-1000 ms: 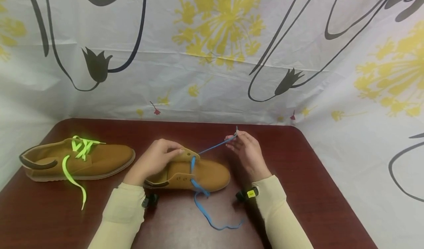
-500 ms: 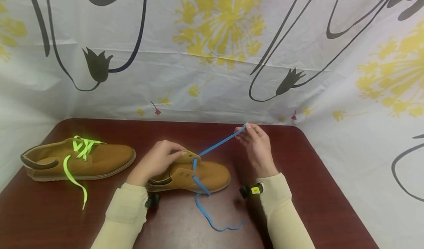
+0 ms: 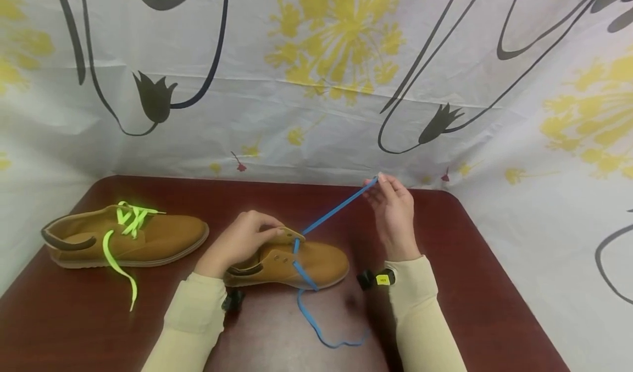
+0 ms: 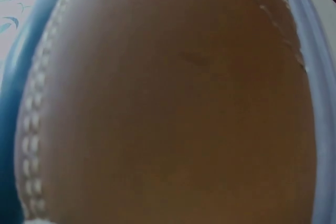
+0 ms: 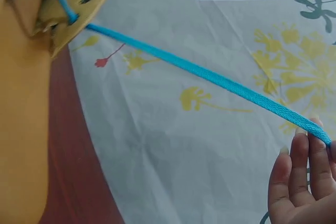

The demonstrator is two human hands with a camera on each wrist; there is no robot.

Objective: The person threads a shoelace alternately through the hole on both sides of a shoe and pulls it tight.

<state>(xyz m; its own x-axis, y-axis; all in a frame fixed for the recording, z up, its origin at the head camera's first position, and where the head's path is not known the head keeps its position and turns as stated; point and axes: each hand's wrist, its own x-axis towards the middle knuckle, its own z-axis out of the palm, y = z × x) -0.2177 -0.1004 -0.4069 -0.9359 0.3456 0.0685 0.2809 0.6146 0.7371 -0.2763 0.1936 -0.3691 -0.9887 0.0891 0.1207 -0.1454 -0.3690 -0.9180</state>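
Observation:
A tan shoe [image 3: 306, 262] lies on the dark red table [image 3: 475, 284], toe to the right. My left hand [image 3: 244, 240] grips its eyelet flap and holds it up. A blue lace [image 3: 336, 210] runs taut from an eyelet up to my right hand [image 3: 390, 201], which pinches its end near the table's back edge. The lace's other end [image 3: 321, 333] trails loose on the table in front of the shoe. The right wrist view shows the blue lace [image 5: 210, 77] stretched from the eyelet flap [image 5: 73, 9] to my fingertips [image 5: 310, 150]. Tan shoe leather [image 4: 168, 108] fills the left wrist view.
A second tan shoe [image 3: 128, 237] with a neon green lace [image 3: 118, 251] lies at the table's left. A flowered white cloth [image 3: 316, 75] hangs behind the table and drapes down its right side.
My right hand has drawn the blue lace up and to the right, away from the shoe, so more lace is through the eyelet. The left hand has stayed on the flap.

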